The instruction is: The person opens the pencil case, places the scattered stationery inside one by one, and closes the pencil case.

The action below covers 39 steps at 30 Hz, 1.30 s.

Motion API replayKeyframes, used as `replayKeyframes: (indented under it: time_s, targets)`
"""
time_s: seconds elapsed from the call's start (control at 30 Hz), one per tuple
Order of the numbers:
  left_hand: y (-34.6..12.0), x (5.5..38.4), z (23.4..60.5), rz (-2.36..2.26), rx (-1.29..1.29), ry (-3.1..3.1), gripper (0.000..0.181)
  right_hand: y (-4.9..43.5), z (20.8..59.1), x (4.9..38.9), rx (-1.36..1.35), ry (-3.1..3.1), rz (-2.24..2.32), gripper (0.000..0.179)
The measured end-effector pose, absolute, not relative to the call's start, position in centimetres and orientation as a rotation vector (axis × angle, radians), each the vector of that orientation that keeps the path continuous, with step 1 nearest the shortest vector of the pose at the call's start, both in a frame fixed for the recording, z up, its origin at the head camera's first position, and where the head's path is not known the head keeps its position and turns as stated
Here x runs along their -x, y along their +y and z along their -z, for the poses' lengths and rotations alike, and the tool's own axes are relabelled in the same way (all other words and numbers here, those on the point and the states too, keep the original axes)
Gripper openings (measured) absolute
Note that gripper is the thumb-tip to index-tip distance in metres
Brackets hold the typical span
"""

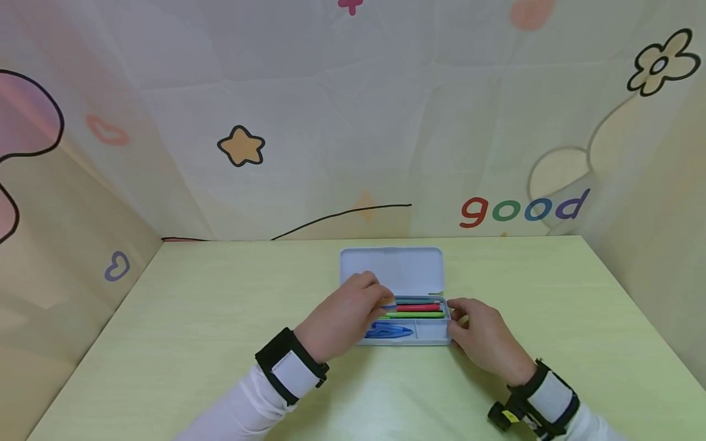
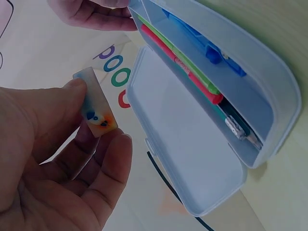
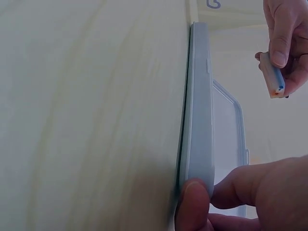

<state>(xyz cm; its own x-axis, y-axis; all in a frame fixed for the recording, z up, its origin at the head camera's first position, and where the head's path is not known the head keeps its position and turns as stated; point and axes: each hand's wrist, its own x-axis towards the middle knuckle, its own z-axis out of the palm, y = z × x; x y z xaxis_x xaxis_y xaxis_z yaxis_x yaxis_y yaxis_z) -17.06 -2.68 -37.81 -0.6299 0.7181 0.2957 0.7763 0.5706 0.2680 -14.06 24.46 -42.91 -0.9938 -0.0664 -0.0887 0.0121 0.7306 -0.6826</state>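
My left hand (image 1: pixel 343 317) pinches a small block-shaped eraser (image 2: pixel 98 103), whitish with blue and orange printing, between thumb and fingers. It is held up over the left part of an open pale blue pencil case (image 1: pixel 432 342). At the case's right end, my right hand (image 1: pixel 486 335) grips the wall with thumb and fingers. In the long back compartment lie a red pen (image 1: pixel 417 308), a green pen (image 1: pixel 421 315) and a teal item with a metal end (image 2: pixel 236 129). A blue plastic tool (image 1: pixel 388 331) lies in the front compartment, partly hidden by my left hand in the head view.
The case's lid (image 1: pixel 391 269) lies folded back behind it, towards the far edge. The case sits on a pale yellow-green table (image 1: pixel 220 294). A printed cloth backdrop (image 1: pixel 331 122) rises behind the table and along both sides.
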Motion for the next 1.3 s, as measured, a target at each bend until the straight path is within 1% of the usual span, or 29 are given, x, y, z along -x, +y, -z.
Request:
replayKeyframes:
  time_s: [0.2, 0.5, 1.3]
  targets:
    - [-1.9, 16.8, 37.8, 0.564, 1.261, -2.661, 0.018, 24.4, 42.8, 14.0, 0.036, 2.810, 1.132, 0.046]
    - [-0.8, 16.6, 38.0, 0.563, 1.259, -2.710, 0.022, 24.3, 42.8, 14.0, 0.038, 2.806, 1.124, 0.046]
    - [1.3, 16.7, 39.2, 0.543, 1.315, -2.720, 0.021, 24.0, 42.9, 13.7, 0.039, 2.784, 1.170, 0.044]
